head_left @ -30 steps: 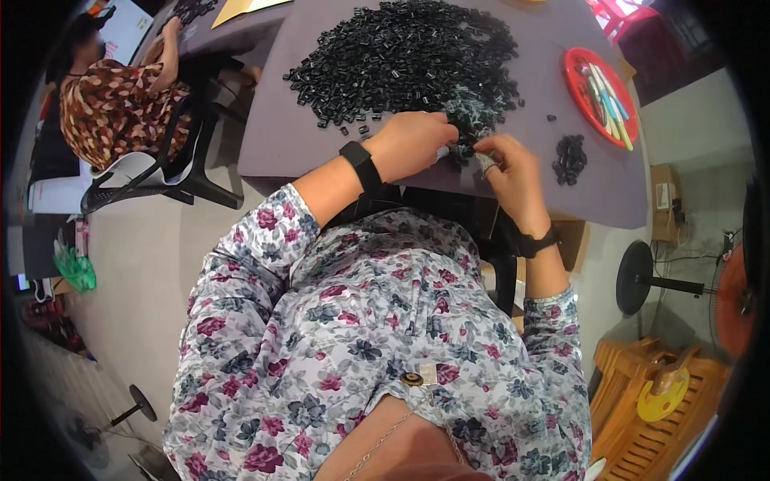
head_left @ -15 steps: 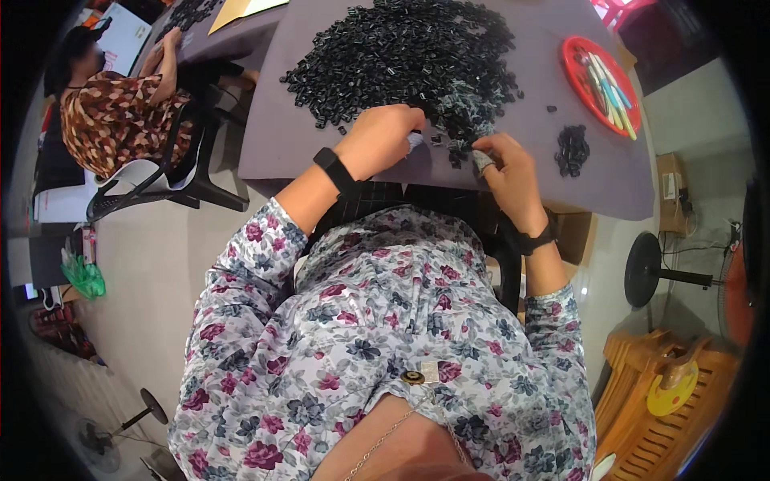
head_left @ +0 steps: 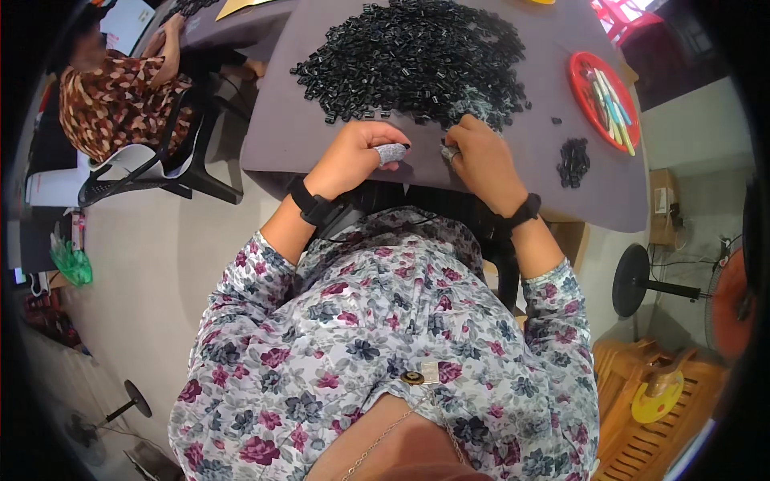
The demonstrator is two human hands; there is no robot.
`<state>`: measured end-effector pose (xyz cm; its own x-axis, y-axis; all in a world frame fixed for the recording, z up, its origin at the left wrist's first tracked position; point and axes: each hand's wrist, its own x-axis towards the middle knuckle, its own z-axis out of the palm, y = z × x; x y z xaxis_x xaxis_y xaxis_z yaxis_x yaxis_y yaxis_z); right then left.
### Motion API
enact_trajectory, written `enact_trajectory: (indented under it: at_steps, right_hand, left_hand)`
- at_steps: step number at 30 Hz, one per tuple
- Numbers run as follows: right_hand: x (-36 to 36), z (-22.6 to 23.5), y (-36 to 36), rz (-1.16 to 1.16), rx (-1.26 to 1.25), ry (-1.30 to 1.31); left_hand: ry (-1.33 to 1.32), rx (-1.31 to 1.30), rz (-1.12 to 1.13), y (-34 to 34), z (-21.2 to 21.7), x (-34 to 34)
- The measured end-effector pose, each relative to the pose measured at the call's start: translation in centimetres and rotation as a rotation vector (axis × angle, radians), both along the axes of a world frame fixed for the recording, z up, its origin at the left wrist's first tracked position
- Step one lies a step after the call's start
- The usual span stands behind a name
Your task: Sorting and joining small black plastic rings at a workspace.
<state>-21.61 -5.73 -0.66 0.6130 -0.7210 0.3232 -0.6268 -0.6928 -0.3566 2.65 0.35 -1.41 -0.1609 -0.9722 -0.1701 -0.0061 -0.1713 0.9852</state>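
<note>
Left hand [head_left: 353,156] curled at the near edge of the table [head_left: 273,136], thumb in a grey wrap, fingers closed; what it grips is hidden. Right hand [head_left: 480,156] pinches a small piece, too small to tell. Both touch the near fringe of the heap of black pieces [head_left: 413,56]. Risk: a sweeping wrist could push loose pieces off the edge; the small side pile [head_left: 573,160] could scatter.

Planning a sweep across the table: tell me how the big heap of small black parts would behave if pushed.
The heap of small black parts is loose, so it would likely spread and scatter, not slide whole. Strays near the small side pile suggest pieces wander easily. They look light and rigid, probably plastic.
</note>
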Motion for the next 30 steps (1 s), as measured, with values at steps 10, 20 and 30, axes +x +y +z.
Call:
enact_trajectory:
  at_steps: [10, 20, 30]
  right_hand:
    - [-0.8, 0.7, -0.3, 0.01, 0.296, -0.301]
    - [0.5, 2.1, 1.5, 0.06, 0.663, -0.536]
    - [1.2, 0.8, 2.1, 0.064, 0.715, -0.611]
  left_hand:
    - [0.092, 0.056, -0.017, 0.1, -0.9, 0.3]
    - [0.095, 0.036, -0.017, -0.2, -0.2, -1.0]
    - [0.07, -0.041, -0.056, 0.0, -0.6, -1.7]
